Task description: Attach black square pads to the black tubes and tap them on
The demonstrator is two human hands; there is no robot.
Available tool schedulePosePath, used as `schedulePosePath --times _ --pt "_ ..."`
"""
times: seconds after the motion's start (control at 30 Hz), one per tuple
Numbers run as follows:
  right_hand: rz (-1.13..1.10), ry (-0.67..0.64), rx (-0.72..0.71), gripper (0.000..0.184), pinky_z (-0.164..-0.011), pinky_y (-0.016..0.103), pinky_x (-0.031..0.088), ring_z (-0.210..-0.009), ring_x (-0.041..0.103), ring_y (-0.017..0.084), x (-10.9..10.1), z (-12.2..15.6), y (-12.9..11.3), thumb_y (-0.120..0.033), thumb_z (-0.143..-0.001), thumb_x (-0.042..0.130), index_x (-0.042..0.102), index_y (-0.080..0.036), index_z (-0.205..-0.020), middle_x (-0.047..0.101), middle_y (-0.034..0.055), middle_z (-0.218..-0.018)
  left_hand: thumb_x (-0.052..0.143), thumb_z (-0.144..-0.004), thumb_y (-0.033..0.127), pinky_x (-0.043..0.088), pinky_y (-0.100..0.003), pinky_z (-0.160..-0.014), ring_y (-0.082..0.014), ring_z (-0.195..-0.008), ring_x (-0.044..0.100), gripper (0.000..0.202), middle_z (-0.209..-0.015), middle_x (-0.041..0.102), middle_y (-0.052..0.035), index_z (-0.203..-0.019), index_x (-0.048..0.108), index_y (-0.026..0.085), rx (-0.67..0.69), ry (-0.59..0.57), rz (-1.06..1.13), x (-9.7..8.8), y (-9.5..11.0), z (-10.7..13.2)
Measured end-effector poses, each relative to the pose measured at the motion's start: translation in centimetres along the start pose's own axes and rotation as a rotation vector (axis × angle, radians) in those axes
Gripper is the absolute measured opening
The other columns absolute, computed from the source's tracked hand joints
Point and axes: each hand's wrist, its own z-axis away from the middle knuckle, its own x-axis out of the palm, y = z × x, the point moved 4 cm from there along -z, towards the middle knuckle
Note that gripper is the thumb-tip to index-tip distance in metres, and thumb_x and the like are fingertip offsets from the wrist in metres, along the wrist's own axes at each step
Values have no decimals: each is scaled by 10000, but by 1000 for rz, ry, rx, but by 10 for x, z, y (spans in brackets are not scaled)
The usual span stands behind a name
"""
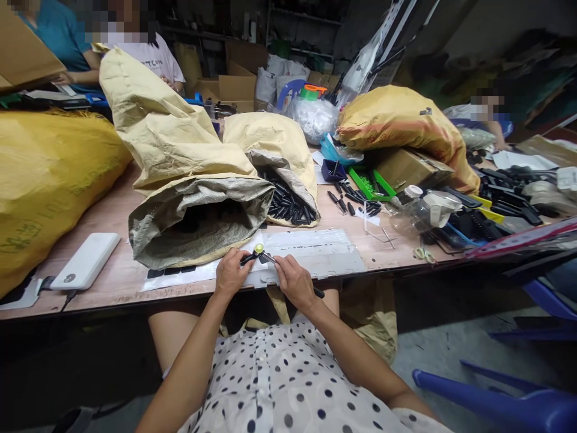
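As left hand (232, 273) and right hand (294, 280) pinch parts (258, 255), a sack (276, 144) (open) holds more.

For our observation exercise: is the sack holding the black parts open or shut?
Open: the sack lies on its side, mouth gaping, black parts visible inside.

Long wooden counter (117, 210) running left to right. Dark shelves (306, 24) along the far wall, cardboard boxes (234, 84) stacked below. Grey concrete floor (451, 355) at near right. Blue plastic chair (487, 403) in the near right corner, blue stool (288, 90) far behind the counter. Bright over the counter, dim toward the far wall.
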Motion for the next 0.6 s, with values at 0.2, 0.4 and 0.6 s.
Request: schedulePosePath --times 0.2,0.4,0.6 --pt "-51 -28 -19 343 -697 210 482 -824 641 152 3 -1 -10 -301 -1064 403 684 -258 -1255 673 57 -981 705 -827 295 526 -283 -744 -188 -775 648 111 -916 697 -7 -928 727 256 -28 -4 -9 0 -2 0" --pt "-34 -49 -3 323 -705 219 472 -818 629 151 9 -4 -6 -293 -1056 423 697 -273 -1226 666 47 -968 712 -818 281 533 -289 -774 -209 -853 666 104 -919 707 -13 -919 724 261 -11 1 -3 -1 -1 0" --pt "127 -20 64 305 -734 279 426 -857 586 195 11 -36 26 -278 -1045 436 705 -250 -1186 641 70 -960 717 -805 272 526 -292 -731 -176 -709 623 91 -875 694 -5 -894 722 257 28 13 8 -2 2 2"
